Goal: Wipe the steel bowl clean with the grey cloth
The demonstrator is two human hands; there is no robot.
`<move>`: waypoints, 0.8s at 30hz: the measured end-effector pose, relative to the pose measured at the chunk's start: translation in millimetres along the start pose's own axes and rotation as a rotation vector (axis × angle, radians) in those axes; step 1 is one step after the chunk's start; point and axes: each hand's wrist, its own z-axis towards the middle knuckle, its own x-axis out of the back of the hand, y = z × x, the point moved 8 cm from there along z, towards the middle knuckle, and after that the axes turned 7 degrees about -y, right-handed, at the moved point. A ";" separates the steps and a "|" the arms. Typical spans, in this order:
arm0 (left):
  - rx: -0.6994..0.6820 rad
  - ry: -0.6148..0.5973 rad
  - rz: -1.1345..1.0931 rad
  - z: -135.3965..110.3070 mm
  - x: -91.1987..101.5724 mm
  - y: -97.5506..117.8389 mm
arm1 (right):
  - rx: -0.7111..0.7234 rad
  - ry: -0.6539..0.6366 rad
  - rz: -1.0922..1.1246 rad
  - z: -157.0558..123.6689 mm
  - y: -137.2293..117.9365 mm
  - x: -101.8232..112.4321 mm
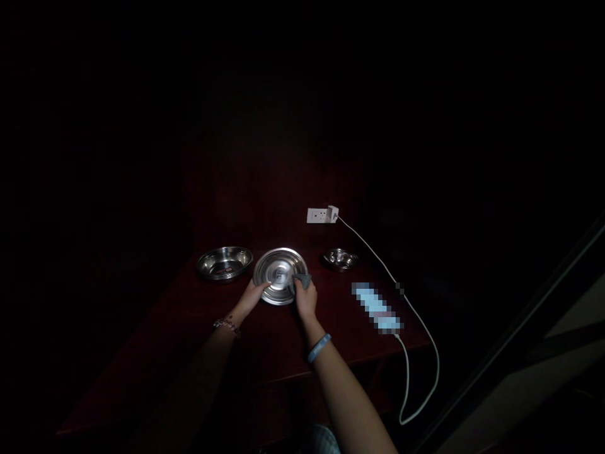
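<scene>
A shiny round metal plate [282, 260] is tilted up over the dark red table, its face toward me. My left hand [251, 296] grips its lower left rim, with the thumb over the edge. In my right hand [306, 299] is a small grey cloth [301, 279], pressed against the plate's right side. To the left stands a larger metal bowl [225, 263], perhaps several stacked together. A smaller metal bowl [339, 259] sits to the right of the plate.
On the table [265, 350] at right lies a blurred-out lit phone [377, 307]. Its white cable [437, 356] loops past the table's edge up to a charger [333, 213] in the wall socket [316, 215]. The surroundings are very dark.
</scene>
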 end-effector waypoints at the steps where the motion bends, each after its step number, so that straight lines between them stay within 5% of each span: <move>1: 0.009 0.013 0.000 -0.9 0.2 -0.7 | -0.009 0.008 -0.004 0.2 0.9 0.5; 24: 0.002 -0.061 0.002 -17.8 -14.9 17.6 | 0.005 0.035 0.010 4.7 6.8 2.6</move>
